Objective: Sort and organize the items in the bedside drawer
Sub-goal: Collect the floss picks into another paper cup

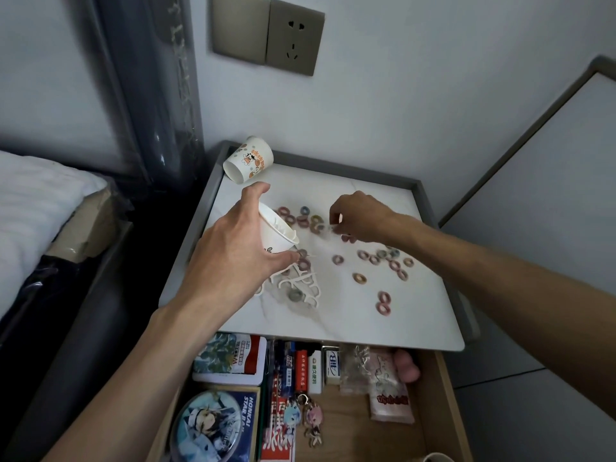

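Note:
My left hand (233, 251) grips a white paper cup (278, 230), tilted with its mouth toward the right, over the marble nightstand top (366, 315). White floss picks (300, 285) lie in a pile just below the cup. Several small coloured hair ties (383, 258) are scattered over the top. My right hand (358, 216) pinches at small items among the hair ties, fingertips closed; what they hold is too small to tell. Below, the open drawer (443, 395) holds boxes, a round badge, keychains and packets.
A second printed paper cup (248, 160) lies on its side at the nightstand's back left corner. A wall socket (295, 36) is above. A bed with a white pillow (36, 208) stands at the left. A white rim (436, 457) shows at the drawer's bottom edge.

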Motion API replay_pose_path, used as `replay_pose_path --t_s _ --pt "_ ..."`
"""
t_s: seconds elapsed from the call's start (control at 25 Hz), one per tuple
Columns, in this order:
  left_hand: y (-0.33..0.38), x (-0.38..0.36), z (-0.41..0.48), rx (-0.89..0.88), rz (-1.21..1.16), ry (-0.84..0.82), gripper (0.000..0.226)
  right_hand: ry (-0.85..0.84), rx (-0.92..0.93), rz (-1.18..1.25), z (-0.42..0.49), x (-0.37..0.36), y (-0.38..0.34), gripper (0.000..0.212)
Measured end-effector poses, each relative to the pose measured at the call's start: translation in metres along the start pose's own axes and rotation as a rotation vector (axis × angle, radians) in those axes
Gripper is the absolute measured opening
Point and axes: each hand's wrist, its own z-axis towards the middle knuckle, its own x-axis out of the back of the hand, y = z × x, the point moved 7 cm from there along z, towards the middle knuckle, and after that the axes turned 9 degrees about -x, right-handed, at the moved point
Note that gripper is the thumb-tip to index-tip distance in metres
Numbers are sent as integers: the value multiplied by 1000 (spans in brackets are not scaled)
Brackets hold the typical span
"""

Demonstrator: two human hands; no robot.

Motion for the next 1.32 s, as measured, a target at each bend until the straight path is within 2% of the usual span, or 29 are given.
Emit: replay_pose_path --t_s 0.16,0.32,0.44,0.6,0.72,0.88,1.04,1.2,1.32 --pt "4 -3 -1 -14 -3 -6 92 -20 -7 15 -6 12 14 19" --pt "6 -5 -2 -25 22 -16 91 -55 15 141 -5 4 17 14" --pt "4 -4 -2 -26 8 -15 92 -19 35 217 -4 6 20 16" --pt "3 -5 -2 -25 12 -21 92 56 51 464 -8 22 25 18" --pt "2 -8 -1 -29 37 -37 92 33 152 640 -25 46 10 19" --pt "1 -13 0 -25 42 -38 97 -124 439 560 -57 75 -45 18" --pt "4 -17 3 -20 -17 -17 91 -70 567 348 -83 84 -89 17" --pt "5 -11 2 -26 -104 49 98 -131 556 400 -90 82 -92 19" --pt "3 -10 1 -10 -112 43 101 -79 467 536 -79 88 -75 17"
